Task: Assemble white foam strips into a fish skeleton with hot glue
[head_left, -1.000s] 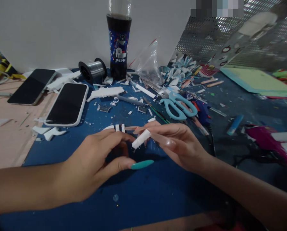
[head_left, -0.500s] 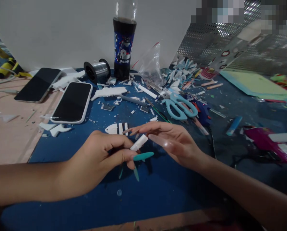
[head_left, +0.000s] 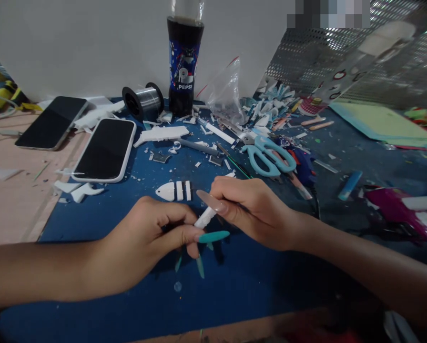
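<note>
A small white strip with a rough edge [head_left: 205, 217] is pinched between my two hands above the blue table top [head_left: 127, 314]. My left hand [head_left: 170, 226], with long teal nails, is closed on its lower left end. The thumb and curled fingers of my right hand [head_left: 245, 205], with long pale pink nails, close on its upper right end. Just beyond my hands lies a white fish-like shape [head_left: 166, 191], a pointed head piece with a small hole, followed by white bands [head_left: 183, 190] separated by dark gaps.
Behind are blue-handled scissors [head_left: 267, 155], a wire spool [head_left: 144, 101], a Pepsi bottle [head_left: 185, 66] and a clear plastic bag [head_left: 224, 95]. Two phones [head_left: 104, 150] lie on the left. White scraps [head_left: 163, 135] litter the table. A magenta object [head_left: 399, 209] and glue gun [head_left: 304, 164] are on the right.
My right hand has gone from loosely spread fingers to a closed pinch on the white strip's upper end. The left hand keeps its grip. The view has shifted slightly.
</note>
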The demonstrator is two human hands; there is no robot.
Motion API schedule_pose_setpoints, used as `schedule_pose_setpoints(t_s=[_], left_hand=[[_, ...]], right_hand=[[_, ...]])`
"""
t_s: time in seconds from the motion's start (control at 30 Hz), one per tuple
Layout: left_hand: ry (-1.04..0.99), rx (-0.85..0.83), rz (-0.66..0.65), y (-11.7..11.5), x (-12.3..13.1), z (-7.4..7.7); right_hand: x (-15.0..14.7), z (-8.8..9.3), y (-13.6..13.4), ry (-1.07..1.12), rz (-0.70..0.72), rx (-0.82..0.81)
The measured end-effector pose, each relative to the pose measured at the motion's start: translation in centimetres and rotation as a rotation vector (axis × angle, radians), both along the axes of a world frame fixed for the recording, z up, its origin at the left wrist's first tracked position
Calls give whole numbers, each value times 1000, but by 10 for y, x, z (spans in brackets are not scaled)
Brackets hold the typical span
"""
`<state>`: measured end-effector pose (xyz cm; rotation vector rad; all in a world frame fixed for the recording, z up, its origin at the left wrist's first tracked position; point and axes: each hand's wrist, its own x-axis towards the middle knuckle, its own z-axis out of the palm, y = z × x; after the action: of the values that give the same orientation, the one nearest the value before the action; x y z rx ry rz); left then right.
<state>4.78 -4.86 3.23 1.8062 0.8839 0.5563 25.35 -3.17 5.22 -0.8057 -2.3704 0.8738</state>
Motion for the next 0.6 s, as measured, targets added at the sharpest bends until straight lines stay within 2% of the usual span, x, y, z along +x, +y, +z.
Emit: schedule_pose_setpoints(t_s=[0.1,0.17,0.23,0.3,0.37,0.43,0.53,0.6], left_hand=[[71,170,-6,1,-5,0],[140,478,-54,-4,-10,-2],[176,898,-121,-14,-15,-7],[224,1188,-72,-26,-20,-13],[240,1218,-78,-35,-23,-18],[242,1220,-161,-35,-24,-21],[227,1268,-330,-25,-23,-21],[219,1278,-384,-18,-23,-20]], right_hand=[[0,0,4,8,-17,-10],[2,-3,5,-39,-62,7],[5,-8,6,-150,-82,36],[7,-14,5,-284,-59,48],[7,-18,4,-374,-38,69],[7,-22,4,-403,-27,116],[7,-26,4,-409,-4,193],[7,-28,5,-411,6,227]])
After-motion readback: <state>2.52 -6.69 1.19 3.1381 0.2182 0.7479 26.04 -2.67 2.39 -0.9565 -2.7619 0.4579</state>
